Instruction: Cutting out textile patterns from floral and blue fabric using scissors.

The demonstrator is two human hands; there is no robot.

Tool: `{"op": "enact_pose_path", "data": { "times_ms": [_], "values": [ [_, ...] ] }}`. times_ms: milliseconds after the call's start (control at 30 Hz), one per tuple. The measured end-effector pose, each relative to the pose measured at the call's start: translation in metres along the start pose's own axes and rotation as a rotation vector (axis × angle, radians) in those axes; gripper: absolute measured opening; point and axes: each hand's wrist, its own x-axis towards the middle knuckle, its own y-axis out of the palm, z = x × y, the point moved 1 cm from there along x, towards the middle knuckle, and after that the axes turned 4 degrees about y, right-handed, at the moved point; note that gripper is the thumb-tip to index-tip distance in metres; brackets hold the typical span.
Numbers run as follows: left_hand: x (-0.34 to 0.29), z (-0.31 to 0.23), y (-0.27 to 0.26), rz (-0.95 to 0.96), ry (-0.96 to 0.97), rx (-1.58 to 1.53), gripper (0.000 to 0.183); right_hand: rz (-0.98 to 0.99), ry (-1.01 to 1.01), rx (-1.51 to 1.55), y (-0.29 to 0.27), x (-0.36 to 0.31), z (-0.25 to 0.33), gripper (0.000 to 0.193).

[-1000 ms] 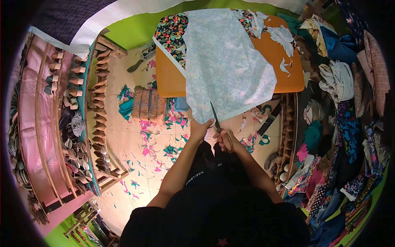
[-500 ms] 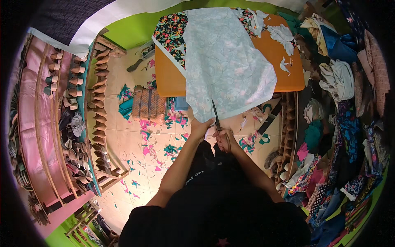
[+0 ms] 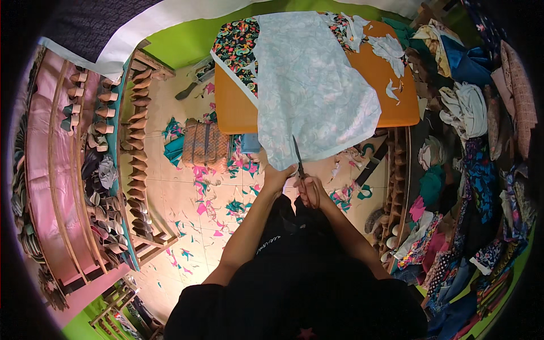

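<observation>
A large pale piece of fabric [image 3: 314,85], printed side down, lies over the orange table [image 3: 235,116] and hangs off its near edge. My left hand [image 3: 277,179] pinches the fabric's near corner. Scissors [image 3: 298,156] are gripped in my right hand [image 3: 307,190], fingers wrapped through the handles. Their long dark blades point away from me and lie along the fabric, just right of my left hand. Beneath the pale piece, black floral fabric [image 3: 235,48] shows at the table's far left.
Pale scraps [image 3: 388,54] lie at the table's right. Pink and teal offcuts [image 3: 201,207] litter the floor around a woven brown bundle [image 3: 204,144]. Racks of shoe lasts [image 3: 137,133] stand at left; heaped cloths [image 3: 464,110] line the right.
Little differs. The fabric's near left part and my left hand have shifted very slightly. My right hand has turned a bit on the scissors, whose blades stay at nearly the same spot.
</observation>
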Motion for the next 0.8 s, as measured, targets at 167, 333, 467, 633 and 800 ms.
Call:
{"op": "enact_pose_path", "data": {
  "times_ms": [167,333,467,633,800],
  "values": [
    [-0.004,-0.007,0.0,0.022,-0.027,-0.011,0.04,-0.014,-0.083,0.141,0.0,0.007,-0.002,0.077],
    [-0.002,-0.003,-0.004,-0.012,0.024,0.006,0.038,-0.016,0.0,-0.077,-0.002,0.001,0.006,0.076],
    [-0.003,-0.005,-0.004,0.017,-0.014,0.012,0.039,-0.028,0.082,0.15,0.004,0.004,0.005,0.073],
    [-0.004,-0.006,-0.006,0.024,0.004,-0.03,0.038,-0.057,-0.044,0.079,0.004,0.011,0.002,0.066],
    [-0.005,-0.006,-0.007,-0.004,0.051,0.108,0.039,-0.088,-0.005,0.083,0.012,0.008,0.008,0.067]
  ]
}}
